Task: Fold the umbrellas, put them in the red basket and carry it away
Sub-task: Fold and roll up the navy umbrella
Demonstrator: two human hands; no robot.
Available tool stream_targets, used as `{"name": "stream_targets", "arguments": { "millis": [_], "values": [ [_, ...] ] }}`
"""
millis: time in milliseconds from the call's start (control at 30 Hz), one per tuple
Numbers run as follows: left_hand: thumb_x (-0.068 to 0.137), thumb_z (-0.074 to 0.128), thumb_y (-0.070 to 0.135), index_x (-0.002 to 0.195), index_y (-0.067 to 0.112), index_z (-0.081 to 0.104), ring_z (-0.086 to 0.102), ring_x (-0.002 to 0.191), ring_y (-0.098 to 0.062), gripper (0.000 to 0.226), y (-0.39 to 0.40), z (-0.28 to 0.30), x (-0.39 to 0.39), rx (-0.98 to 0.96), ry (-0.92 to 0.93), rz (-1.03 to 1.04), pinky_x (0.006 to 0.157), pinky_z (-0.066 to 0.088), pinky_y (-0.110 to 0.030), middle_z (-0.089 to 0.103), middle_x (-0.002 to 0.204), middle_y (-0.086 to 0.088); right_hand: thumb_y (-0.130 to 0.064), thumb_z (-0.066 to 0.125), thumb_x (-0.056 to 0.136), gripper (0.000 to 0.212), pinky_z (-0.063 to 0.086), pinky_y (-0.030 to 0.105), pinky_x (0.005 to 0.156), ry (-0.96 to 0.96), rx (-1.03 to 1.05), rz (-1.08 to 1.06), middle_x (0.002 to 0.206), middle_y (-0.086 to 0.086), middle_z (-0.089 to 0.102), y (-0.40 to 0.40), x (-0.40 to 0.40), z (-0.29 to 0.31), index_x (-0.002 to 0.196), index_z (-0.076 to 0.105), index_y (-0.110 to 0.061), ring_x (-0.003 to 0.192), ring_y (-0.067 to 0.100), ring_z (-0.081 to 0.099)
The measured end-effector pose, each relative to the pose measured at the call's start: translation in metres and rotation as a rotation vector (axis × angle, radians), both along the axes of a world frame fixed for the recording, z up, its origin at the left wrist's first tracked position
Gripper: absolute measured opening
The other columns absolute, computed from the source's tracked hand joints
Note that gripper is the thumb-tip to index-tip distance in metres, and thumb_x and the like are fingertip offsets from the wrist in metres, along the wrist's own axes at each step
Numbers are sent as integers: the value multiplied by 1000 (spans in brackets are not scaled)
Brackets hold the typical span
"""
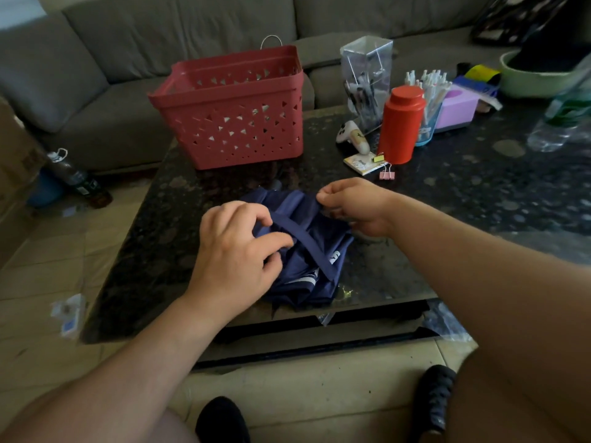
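A dark speckled stone tabletop (179, 199) stands before a grey fabric sofa (96, 59) on a pale tiled floor (38, 282). The navy umbrella (307, 251), soft crumpled cloth with white print, lies near the front edge. The left hand (236, 251) presses curled fingers into its folds; the right hand (351, 206) pinches its strap. The red basket (236, 110), perforated plastic, sits toward the back left corner. A red cylindrical canister (399, 123) stands right of it.

Both hands forward, left hand (236, 251) fingers curled, right hand (355, 206) pinching
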State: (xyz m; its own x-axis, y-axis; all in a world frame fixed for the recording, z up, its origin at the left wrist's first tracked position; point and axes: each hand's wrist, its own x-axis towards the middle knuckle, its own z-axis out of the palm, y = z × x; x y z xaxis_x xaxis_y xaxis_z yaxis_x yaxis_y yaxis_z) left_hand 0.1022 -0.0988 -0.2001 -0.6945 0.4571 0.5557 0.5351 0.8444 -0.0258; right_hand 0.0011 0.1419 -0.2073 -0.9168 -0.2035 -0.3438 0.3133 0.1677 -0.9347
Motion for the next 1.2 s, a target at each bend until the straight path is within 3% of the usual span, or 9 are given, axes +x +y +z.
{"name": "stream_targets", "arguments": {
  "millis": [133,233,400,500,667,867,1067,1133,1200],
  "values": [
    [76,79,22,85,31,81,59,107,-30,14,-3,6,-1,44,6,19,97,39,-49,63,101,4,-16,59,106,12,44,12,46,73,-20,-93,85,2,67,-7,-1,-6,100,70,-18,73,11,60],
    [71,75,24,92,31,80,55,110,-31,22,-8,13,5,65,-59,20,98,37,-47,60,107,2,-13,59,104,21,46,18,55,123,146,-103,89,1,66,1,-5,-9,121,71,-13,70,10,57],
    [75,80,33,95,34,83,54,116,-39,20,-6,1,22,-55,-78,-60,99,37,-51,61,119,-8,-25,73,96,16,51,28,85,162,479,102,104,1,72,19,2,-6,109,78,-17,95,16,65],
    [73,83,28,104,36,82,49,121,-41,32,0,-7,21,-120,-75,-31,101,36,-55,60,129,-12,-31,73,96,18,49,28,78,134,552,183,98,2,70,16,8,-8,104,78,-16,91,19,64],
    [66,82,15,106,39,81,48,127,-42,46,10,-11,13,-131,-104,13,109,31,-56,57,136,-11,-25,68,100,24,35,23,47,32,336,50,68,-1,55,14,9,-8,77,64,-19,60,15,46],
    [67,79,19,107,37,80,44,130,-40,44,7,-9,13,-100,-88,56,113,29,-56,56,138,-10,-40,60,102,19,42,38,99,-139,-18,-79,111,-2,68,25,10,-14,106,66,-23,105,18,60],
    [79,79,37,105,32,81,47,126,-39,27,8,-11,9,-66,14,121,110,30,-55,60,133,-8,-50,65,96,36,35,41,115,-127,-54,-9,133,-4,62,32,15,-13,121,67,-24,124,18,55],
    [80,78,34,101,31,81,48,125,-38,22,10,-12,8,-46,33,128,109,31,-56,61,130,-7,-47,68,96,24,37,42,111,-86,-9,10,127,-8,65,30,17,-14,110,71,-28,122,16,54],
    [81,77,31,100,31,83,48,124,-38,20,12,-12,7,-37,41,120,109,31,-56,62,128,-7,-41,67,99,19,41,39,96,-65,-23,-1,103,-12,68,26,19,-14,86,68,-28,104,15,57]
  ]
}}
